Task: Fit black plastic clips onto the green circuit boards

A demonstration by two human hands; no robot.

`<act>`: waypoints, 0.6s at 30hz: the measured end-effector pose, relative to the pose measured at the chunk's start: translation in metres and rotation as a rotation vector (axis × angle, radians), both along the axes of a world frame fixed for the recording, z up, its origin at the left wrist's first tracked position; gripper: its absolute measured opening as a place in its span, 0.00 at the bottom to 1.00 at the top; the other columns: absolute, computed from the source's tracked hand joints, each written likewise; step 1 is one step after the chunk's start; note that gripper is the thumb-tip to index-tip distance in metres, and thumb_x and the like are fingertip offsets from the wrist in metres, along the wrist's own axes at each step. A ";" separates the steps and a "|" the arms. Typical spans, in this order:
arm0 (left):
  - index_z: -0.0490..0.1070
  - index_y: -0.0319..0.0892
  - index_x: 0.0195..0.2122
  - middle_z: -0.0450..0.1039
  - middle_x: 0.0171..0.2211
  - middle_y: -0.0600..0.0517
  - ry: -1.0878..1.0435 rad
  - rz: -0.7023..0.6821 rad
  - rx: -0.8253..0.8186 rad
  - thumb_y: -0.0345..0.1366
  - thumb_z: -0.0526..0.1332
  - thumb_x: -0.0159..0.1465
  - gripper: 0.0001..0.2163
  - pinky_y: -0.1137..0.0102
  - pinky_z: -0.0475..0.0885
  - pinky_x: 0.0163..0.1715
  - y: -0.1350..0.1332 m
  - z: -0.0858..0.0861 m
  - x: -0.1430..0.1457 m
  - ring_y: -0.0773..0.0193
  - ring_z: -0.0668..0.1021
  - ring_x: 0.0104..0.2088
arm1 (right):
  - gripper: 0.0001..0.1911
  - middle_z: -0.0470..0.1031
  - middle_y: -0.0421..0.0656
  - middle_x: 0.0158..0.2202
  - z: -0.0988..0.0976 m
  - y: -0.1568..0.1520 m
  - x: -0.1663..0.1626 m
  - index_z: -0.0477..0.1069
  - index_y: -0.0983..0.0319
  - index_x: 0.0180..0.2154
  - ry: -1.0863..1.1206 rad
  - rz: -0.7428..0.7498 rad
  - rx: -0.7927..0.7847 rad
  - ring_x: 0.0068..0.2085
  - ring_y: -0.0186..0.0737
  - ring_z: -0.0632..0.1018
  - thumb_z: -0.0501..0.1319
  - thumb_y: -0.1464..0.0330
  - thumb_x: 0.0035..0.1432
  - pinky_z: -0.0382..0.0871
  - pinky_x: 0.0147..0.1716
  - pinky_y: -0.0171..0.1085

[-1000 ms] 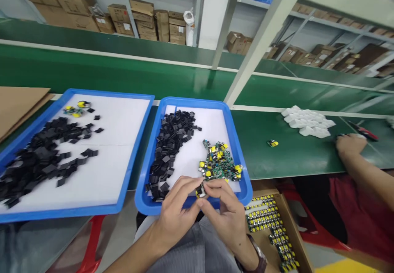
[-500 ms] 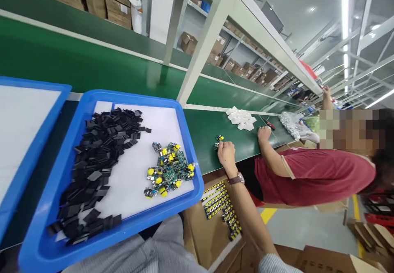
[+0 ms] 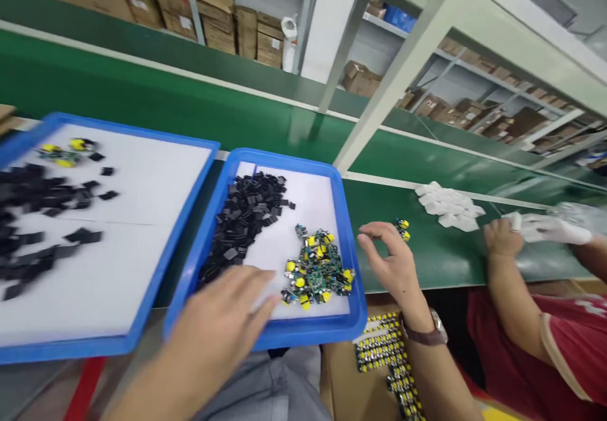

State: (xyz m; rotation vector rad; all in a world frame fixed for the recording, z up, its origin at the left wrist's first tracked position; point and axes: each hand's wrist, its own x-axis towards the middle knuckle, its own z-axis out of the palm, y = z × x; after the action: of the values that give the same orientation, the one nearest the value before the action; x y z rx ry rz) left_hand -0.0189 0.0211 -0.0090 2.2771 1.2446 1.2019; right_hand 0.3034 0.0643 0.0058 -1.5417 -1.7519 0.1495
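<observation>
- Since 0.5 s ago: view swung back left; right hand [image 3: 393, 263] has lifted off the green bench [image 3: 441, 253], leaving small yellow-topped boards [image 3: 403, 227] lying there; left hand [image 3: 222, 326] now in view, reaching into the near blue tray [image 3: 303, 335].
- Far left: second blue tray [image 3: 142, 320], white liner, scattered black square pieces [image 3: 38, 187], flat, matte; a few yellow-capped boards [image 3: 64, 152] at its top corner.
- Left hand: fingers spread flat, grip apart, holds nothing; tips near black squares pile [image 3: 246, 209] and just left of circuit board heap [image 3: 317, 269].
- Boards: look light, stiff, green PCB w/ yellow caps and small leads; likely fragile at the parts, best pinched by the edges.
- Right hand: grip apart, thumb and fingers curled, empty, just beside tray's right rim.
- Below: cardboard box [image 3: 346, 389] w/ rows of the same boards.
- Right: white plastic pieces [image 3: 448, 209] on bench; co-worker's hand [image 3: 501, 239], red sleeve.
</observation>
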 end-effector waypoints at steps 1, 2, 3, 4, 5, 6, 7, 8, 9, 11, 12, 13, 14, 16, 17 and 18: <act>0.78 0.45 0.53 0.83 0.45 0.47 0.186 -0.063 -0.019 0.40 0.63 0.71 0.12 0.60 0.82 0.42 -0.001 0.004 0.000 0.52 0.84 0.43 | 0.09 0.80 0.48 0.47 0.003 0.004 -0.017 0.78 0.56 0.46 -0.002 0.132 -0.023 0.50 0.49 0.79 0.63 0.61 0.69 0.75 0.53 0.50; 0.77 0.42 0.53 0.83 0.46 0.46 0.334 -0.102 -0.063 0.38 0.63 0.70 0.12 0.59 0.82 0.41 -0.002 0.007 0.003 0.50 0.84 0.43 | 0.09 0.80 0.48 0.49 0.005 0.011 -0.033 0.78 0.56 0.48 -0.015 0.248 -0.052 0.52 0.50 0.79 0.63 0.63 0.69 0.74 0.54 0.51; 0.76 0.39 0.54 0.83 0.47 0.43 0.456 -0.143 -0.105 0.37 0.64 0.69 0.14 0.57 0.82 0.42 -0.003 0.008 0.009 0.47 0.84 0.45 | 0.11 0.80 0.49 0.50 0.006 0.021 -0.046 0.78 0.56 0.51 -0.037 0.342 -0.084 0.54 0.51 0.78 0.63 0.65 0.70 0.73 0.56 0.53; 0.76 0.37 0.55 0.82 0.48 0.41 0.535 -0.161 -0.124 0.34 0.65 0.68 0.15 0.55 0.82 0.43 -0.004 0.009 0.015 0.45 0.83 0.46 | 0.12 0.80 0.50 0.50 0.005 0.034 -0.058 0.78 0.57 0.52 -0.062 0.405 -0.115 0.54 0.52 0.78 0.62 0.66 0.70 0.73 0.57 0.55; 0.75 0.37 0.56 0.82 0.49 0.41 0.584 -0.179 -0.150 0.30 0.65 0.68 0.15 0.54 0.82 0.44 -0.004 0.008 0.020 0.45 0.83 0.46 | 0.12 0.80 0.50 0.51 0.003 0.049 -0.068 0.78 0.58 0.53 -0.085 0.438 -0.143 0.54 0.53 0.78 0.62 0.67 0.70 0.73 0.57 0.55; 0.75 0.37 0.56 0.82 0.48 0.41 0.603 -0.197 -0.171 0.28 0.64 0.67 0.15 0.54 0.82 0.44 -0.004 0.008 0.024 0.44 0.83 0.46 | 0.13 0.80 0.50 0.50 0.001 0.064 -0.075 0.79 0.58 0.52 -0.101 0.453 -0.165 0.54 0.53 0.79 0.62 0.68 0.69 0.73 0.57 0.55; 0.76 0.38 0.54 0.83 0.47 0.41 0.599 -0.208 -0.186 0.26 0.63 0.67 0.14 0.54 0.81 0.44 -0.004 0.007 0.027 0.45 0.83 0.45 | 0.13 0.81 0.51 0.50 -0.003 0.080 -0.082 0.79 0.59 0.52 -0.111 0.458 -0.178 0.53 0.53 0.79 0.63 0.70 0.68 0.73 0.57 0.55; 0.77 0.39 0.52 0.83 0.45 0.42 0.578 -0.219 -0.201 0.25 0.62 0.67 0.13 0.54 0.81 0.45 -0.004 0.007 0.027 0.45 0.83 0.45 | 0.13 0.81 0.51 0.49 -0.006 0.095 -0.087 0.80 0.60 0.51 -0.116 0.458 -0.188 0.52 0.53 0.80 0.63 0.72 0.67 0.73 0.56 0.54; 0.77 0.39 0.50 0.82 0.44 0.43 0.541 -0.227 -0.211 0.24 0.62 0.67 0.12 0.53 0.81 0.45 -0.005 0.007 0.024 0.46 0.83 0.44 | 0.13 0.82 0.51 0.47 -0.010 0.109 -0.092 0.80 0.61 0.50 -0.117 0.456 -0.195 0.50 0.52 0.80 0.64 0.73 0.65 0.74 0.55 0.52; 0.77 0.41 0.50 0.81 0.44 0.44 0.421 -0.236 -0.222 0.25 0.61 0.68 0.12 0.54 0.82 0.44 -0.006 0.006 0.016 0.47 0.82 0.44 | 0.11 0.83 0.49 0.42 -0.015 0.132 -0.099 0.82 0.61 0.44 -0.114 0.455 -0.210 0.46 0.50 0.81 0.65 0.75 0.61 0.76 0.51 0.48; 0.76 0.42 0.51 0.81 0.45 0.45 0.339 -0.238 -0.228 0.25 0.61 0.68 0.12 0.54 0.82 0.44 -0.006 0.006 0.011 0.48 0.82 0.44 | 0.09 0.82 0.47 0.39 -0.016 0.141 -0.101 0.83 0.61 0.41 -0.108 0.458 -0.217 0.43 0.48 0.81 0.66 0.76 0.59 0.76 0.49 0.46; 0.75 0.43 0.53 0.81 0.45 0.45 0.240 -0.236 -0.235 0.26 0.62 0.69 0.13 0.56 0.82 0.45 -0.007 0.005 0.006 0.49 0.82 0.45 | 0.08 0.82 0.46 0.36 -0.016 0.147 -0.103 0.83 0.60 0.37 -0.098 0.463 -0.223 0.40 0.46 0.81 0.67 0.76 0.58 0.77 0.46 0.44; 0.75 0.44 0.54 0.81 0.46 0.46 0.134 -0.226 -0.243 0.27 0.62 0.69 0.13 0.57 0.82 0.45 -0.007 0.004 0.001 0.51 0.82 0.46 | 0.07 0.82 0.45 0.35 -0.015 0.150 -0.104 0.82 0.60 0.34 -0.082 0.464 -0.227 0.37 0.44 0.81 0.67 0.77 0.57 0.77 0.44 0.43; 0.75 0.47 0.55 0.80 0.47 0.47 -0.069 -0.178 -0.282 0.29 0.63 0.70 0.13 0.61 0.82 0.48 -0.006 0.001 -0.006 0.54 0.83 0.47 | 0.07 0.82 0.44 0.33 -0.009 0.146 -0.104 0.81 0.61 0.30 -0.035 0.447 -0.225 0.34 0.42 0.81 0.66 0.77 0.57 0.77 0.39 0.41; 0.75 0.48 0.55 0.80 0.48 0.48 -0.159 -0.149 -0.316 0.30 0.64 0.70 0.13 0.62 0.82 0.49 -0.006 0.000 -0.008 0.55 0.83 0.48 | 0.06 0.83 0.44 0.32 -0.005 0.139 -0.104 0.80 0.62 0.30 -0.004 0.427 -0.218 0.33 0.42 0.81 0.66 0.76 0.58 0.77 0.37 0.41; 0.75 0.49 0.55 0.79 0.49 0.48 -0.246 -0.120 -0.355 0.30 0.64 0.70 0.14 0.64 0.83 0.49 -0.005 -0.002 -0.010 0.56 0.83 0.48 | 0.06 0.83 0.45 0.32 0.001 0.128 -0.103 0.80 0.63 0.31 0.030 0.403 -0.209 0.32 0.42 0.81 0.65 0.75 0.59 0.78 0.36 0.41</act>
State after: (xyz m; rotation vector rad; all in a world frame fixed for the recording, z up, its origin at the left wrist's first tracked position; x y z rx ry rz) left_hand -0.0289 0.0158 -0.0105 1.8594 1.1105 1.0795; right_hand 0.2002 0.1927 0.0064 -1.2981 -2.0568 0.5683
